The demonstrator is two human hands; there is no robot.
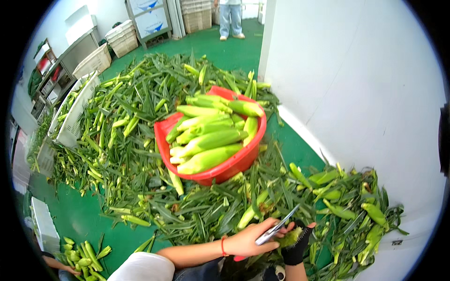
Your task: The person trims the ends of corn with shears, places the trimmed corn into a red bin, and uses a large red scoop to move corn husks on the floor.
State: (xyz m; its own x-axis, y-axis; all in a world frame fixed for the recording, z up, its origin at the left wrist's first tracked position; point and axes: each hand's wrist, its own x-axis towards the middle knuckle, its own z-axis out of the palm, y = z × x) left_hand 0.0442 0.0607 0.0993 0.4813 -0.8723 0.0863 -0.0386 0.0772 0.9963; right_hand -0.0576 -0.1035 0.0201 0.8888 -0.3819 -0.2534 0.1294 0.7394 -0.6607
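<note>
My left hand [248, 240], bare with a red cord bracelet, grips a silvery knife [277, 225] whose blade points up and to the right. My right hand [299, 246] wears a black fingerless glove and holds a green ear of corn [291, 237], seen mostly at its end and partly hidden by the fingers. Ahead of both hands, a red plastic tub [228, 172] is heaped with husked-on green corn ears [211, 140]. Cut corn leaves [197, 214] lie thickly around the tub. Another ear [252, 210] rests among leaves just beyond my left hand.
More ears and leaves [351, 210] are piled by the white wall [351, 70] at right. White crates [75, 116] stand at left. A co-worker's hand [72, 270] is near a corn pile [86, 258] at lower left. Someone in jeans [230, 19] stands at the back.
</note>
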